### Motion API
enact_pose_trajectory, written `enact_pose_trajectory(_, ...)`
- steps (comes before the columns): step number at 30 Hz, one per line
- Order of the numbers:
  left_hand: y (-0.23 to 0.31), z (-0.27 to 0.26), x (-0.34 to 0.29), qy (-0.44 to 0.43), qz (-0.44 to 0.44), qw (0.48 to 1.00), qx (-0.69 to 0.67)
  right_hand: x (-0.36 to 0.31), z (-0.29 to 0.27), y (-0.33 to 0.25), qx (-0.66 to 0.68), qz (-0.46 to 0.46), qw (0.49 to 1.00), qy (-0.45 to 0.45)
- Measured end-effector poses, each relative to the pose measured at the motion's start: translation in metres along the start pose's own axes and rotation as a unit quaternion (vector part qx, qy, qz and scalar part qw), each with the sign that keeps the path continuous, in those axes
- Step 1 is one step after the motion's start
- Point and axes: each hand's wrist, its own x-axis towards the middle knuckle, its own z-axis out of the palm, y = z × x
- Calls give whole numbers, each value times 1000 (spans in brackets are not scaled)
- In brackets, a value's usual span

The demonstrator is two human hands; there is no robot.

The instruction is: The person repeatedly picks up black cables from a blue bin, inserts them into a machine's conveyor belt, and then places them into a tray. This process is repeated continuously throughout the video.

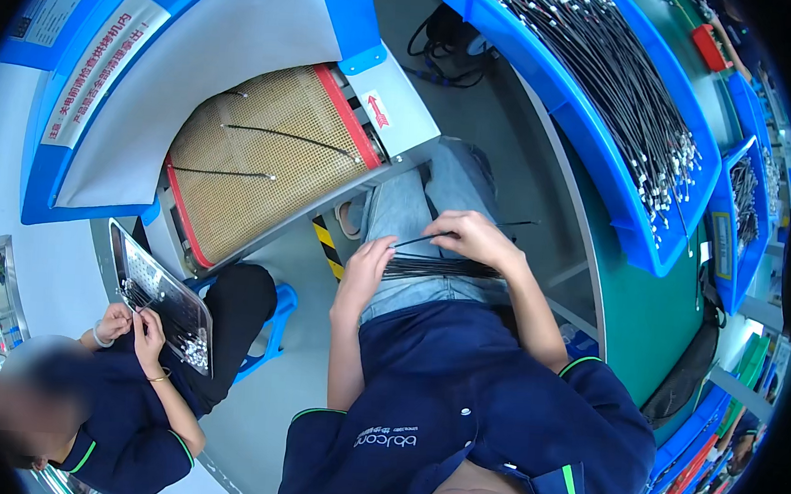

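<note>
A bundle of thin black cables [439, 268] lies across my lap on my jeans. My left hand [365, 268] grips the bundle's left end, fingers curled over it. Just above the bundle, my right hand [474, 238] pinches a single black cable [414, 241], which points left toward my left hand. Both forearms come up from my dark blue jacket at the lower edge.
A mesh conveyor belt [265, 162] with three black cables on it runs ahead on the left, under a blue hood [56, 163]. A long blue tray [559, 94] full of black cables sits on the green table [654, 317] at right. At lower left, a co-worker's hands [132, 326] work at a metal tray [161, 296].
</note>
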Motion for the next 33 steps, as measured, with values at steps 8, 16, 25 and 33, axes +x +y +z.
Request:
enact_pose_trajectory(8, 1, -11, -2, 51, 80, 995, 42, -5, -12, -11, -14, -9, 999, 31)
enact_pose_trajectory(16, 25, -12, 1, 112, 122, 982, 90, -6, -13, -16, -22, -13, 998, 62)
enact_pose_trajectory(25, 31, -13, 9, 136, 165, 973, 86, -9, -13, -16, -59, -96, 989, 100)
enact_pose_trajectory(33, 34, -10, 6, 147, 104, 984, 3, -9, -12, -17, -60, -143, 979, 130)
